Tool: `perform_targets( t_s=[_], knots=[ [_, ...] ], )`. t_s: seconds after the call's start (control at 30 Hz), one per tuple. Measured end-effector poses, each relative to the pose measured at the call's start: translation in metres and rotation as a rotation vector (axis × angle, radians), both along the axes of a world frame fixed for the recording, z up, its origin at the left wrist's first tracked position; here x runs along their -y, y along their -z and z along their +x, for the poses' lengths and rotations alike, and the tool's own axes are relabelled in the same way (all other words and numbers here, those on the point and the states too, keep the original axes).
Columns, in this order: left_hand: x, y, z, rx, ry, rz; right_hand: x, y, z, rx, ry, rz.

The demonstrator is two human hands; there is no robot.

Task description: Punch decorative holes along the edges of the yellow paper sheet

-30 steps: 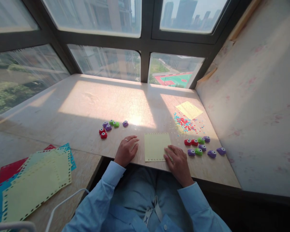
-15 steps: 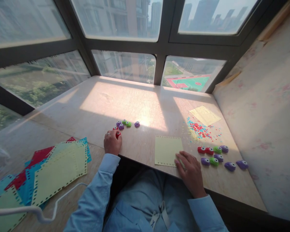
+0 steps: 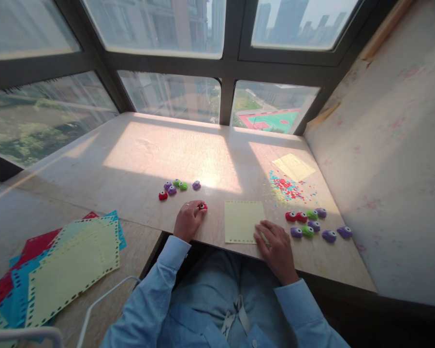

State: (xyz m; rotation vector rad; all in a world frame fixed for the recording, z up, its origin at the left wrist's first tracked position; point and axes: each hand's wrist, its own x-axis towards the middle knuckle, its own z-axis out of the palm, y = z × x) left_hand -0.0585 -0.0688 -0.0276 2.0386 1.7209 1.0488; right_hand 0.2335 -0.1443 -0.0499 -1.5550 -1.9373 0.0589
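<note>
My left hand (image 3: 188, 221) is closed on a small red craft punch (image 3: 203, 206), a little left of the pale yellow paper sheet (image 3: 242, 220). The sheet has punched holes along its top and bottom edges. My right hand (image 3: 277, 249) lies on the sheet's lower right corner, fingers stretched out. Beyond my left hand sit several punches: another red punch (image 3: 163, 195), purple ones, green ones, and a lone purple punch (image 3: 196, 185). To the right of my right hand stand more red, green and purple punches (image 3: 307, 231).
Red, blue and yellow paper bits (image 3: 288, 188) are scattered at the right, by a yellow sheet (image 3: 293, 167). Punched coloured sheets (image 3: 76, 261) overlap at the left, near a white cable (image 3: 90, 309). Windows (image 3: 170, 96) border the back; a papered wall (image 3: 395, 159) stands right.
My left hand has moved right, away from the group of punches and towards the sheet, carrying one red punch. The other red punch stays behind. My right hand remains on the sheet. The view has shifted slightly.
</note>
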Motion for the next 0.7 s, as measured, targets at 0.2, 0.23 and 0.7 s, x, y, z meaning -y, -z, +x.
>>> perform_targets(
  t_s=[0.2, 0.23, 0.7],
  knots=[
    [-0.015, 0.0, 0.032, 0.105, 0.109, -0.051, 0.0, 0.001, 0.0, -0.01, 0.0, 0.024],
    [-0.018, 0.001, 0.035, 0.103, 0.12, -0.049, 0.0, 0.001, 0.0, -0.016, 0.001, 0.02],
    [-0.027, 0.011, 0.048, 0.019, 0.142, 0.039, -0.002, -0.009, 0.009, -0.714, 0.119, -0.254]
  ],
)
